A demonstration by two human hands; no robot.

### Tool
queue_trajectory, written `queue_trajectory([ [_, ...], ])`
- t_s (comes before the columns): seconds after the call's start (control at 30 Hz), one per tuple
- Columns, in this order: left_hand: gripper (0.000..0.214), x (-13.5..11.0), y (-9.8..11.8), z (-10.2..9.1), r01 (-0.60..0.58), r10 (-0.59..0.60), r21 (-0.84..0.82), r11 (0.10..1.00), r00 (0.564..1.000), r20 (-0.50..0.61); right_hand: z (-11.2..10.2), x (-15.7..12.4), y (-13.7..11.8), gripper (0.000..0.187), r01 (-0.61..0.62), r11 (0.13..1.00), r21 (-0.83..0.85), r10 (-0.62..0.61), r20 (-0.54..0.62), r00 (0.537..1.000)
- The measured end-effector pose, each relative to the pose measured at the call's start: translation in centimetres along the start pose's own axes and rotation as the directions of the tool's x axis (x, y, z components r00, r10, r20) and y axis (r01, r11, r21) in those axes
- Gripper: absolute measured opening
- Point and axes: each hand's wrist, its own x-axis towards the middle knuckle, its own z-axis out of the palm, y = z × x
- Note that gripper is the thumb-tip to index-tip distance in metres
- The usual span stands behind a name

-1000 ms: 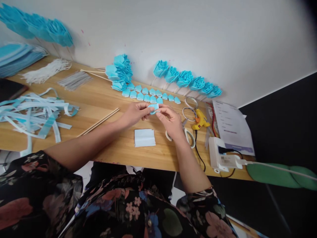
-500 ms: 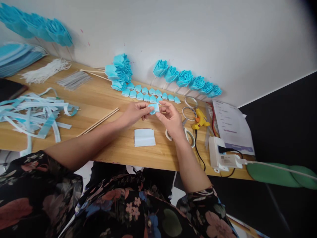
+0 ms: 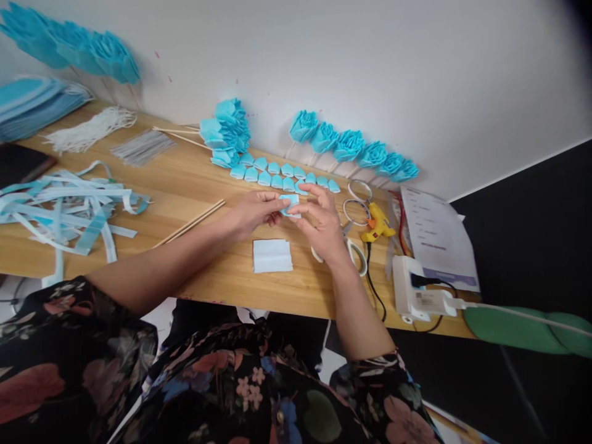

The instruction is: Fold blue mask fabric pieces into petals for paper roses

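Between my hands is a small folded piece of blue-and-white fabric, held just above the table. My left hand pinches its left side, with the thumb on top. My right hand has its fingertips closed on the right edge, and one upper finger is lifted away. Just beyond the hands lie two rows of folded blue petal-shaped pieces. Nearer my body, a pale rectangular stack of fabric rests flat on the wood.
Blue fabric roses on sticks lean along the wall, with more roses lying left of them. A yellow glue gun, tape roll and white power strip are at right. Cut strips and sticks lie left.
My right hand has shifted its fingers on the fabric piece, one upper finger now raised. The piece looks more opened out and squarer. My left hand keeps its pinch.
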Motion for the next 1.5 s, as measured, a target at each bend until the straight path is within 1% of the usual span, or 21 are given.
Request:
queue_trajectory([
  [0.1, 0.033, 0.0, 0.0, 0.0, -0.028, 0.029, 0.071, 0.997, 0.999, -0.013, 0.0, 0.0, 0.0, 0.007, -0.033, 0.999, 0.011, 0.033, 0.008, 0.999],
  [0.27, 0.036, -0.3, 0.5, 0.2, -0.102, 0.111, 0.188, 0.977, 0.993, -0.033, 0.0, 0.0, -0.2, 0.008, -0.075, 0.994, 0.081, 0.075, -0.001, 0.997],
  [0.4, 0.035, -0.6, 0.8, 0.3, -0.142, 0.161, 0.29, 0.946, 0.986, -0.041, 0.3, -0.1, -0.2, 0.007, -0.167, 0.973, 0.16, 0.17, -0.005, 0.985],
  [0.53, 0.037, -0.6, 0.8, 0.4, -0.155, 0.176, 0.312, 0.937, 0.984, -0.037, 0.7, -0.2, -0.2, 0.011, -0.268, 0.923, 0.276, 0.284, -0.018, 0.959],
  [0.67, 0.038, -0.5, 0.7, 0.4, -0.164, 0.182, 0.312, 0.936, 0.983, -0.031, 1.1, -0.2, 0.0, 0.017, -0.312, 0.884, 0.348, 0.344, -0.033, 0.938],
  [0.77, 0.038, -0.5, 0.6, 0.3, -0.17, 0.189, 0.318, 0.933, 0.981, -0.031, 1.2, -0.3, 0.3, 0.024, -0.323, 0.873, 0.365, 0.361, -0.037, 0.932],
  [0.97, 0.039, -0.5, 0.7, 0.3, -0.175, 0.191, 0.35, 0.92, 0.982, -0.012, 1.3, -0.3, 0.8, 0.04, -0.342, 0.862, 0.375, 0.365, 0.012, 0.931],
  [1.23, 0.036, -0.3, 0.4, 0.1, -0.188, 0.197, 0.345, 0.92, 0.98, 0.009, 1.2, -0.3, 0.9, 0.041, -0.341, 0.872, 0.352, 0.357, 0.019, 0.934],
  [1.5, 0.034, -0.4, 0.7, 0.3, -0.157, 0.176, 0.361, 0.919, 0.984, -0.019, 1.2, -0.3, 0.5, 0.039, -0.357, 0.871, 0.339, 0.366, 0.04, 0.93],
])
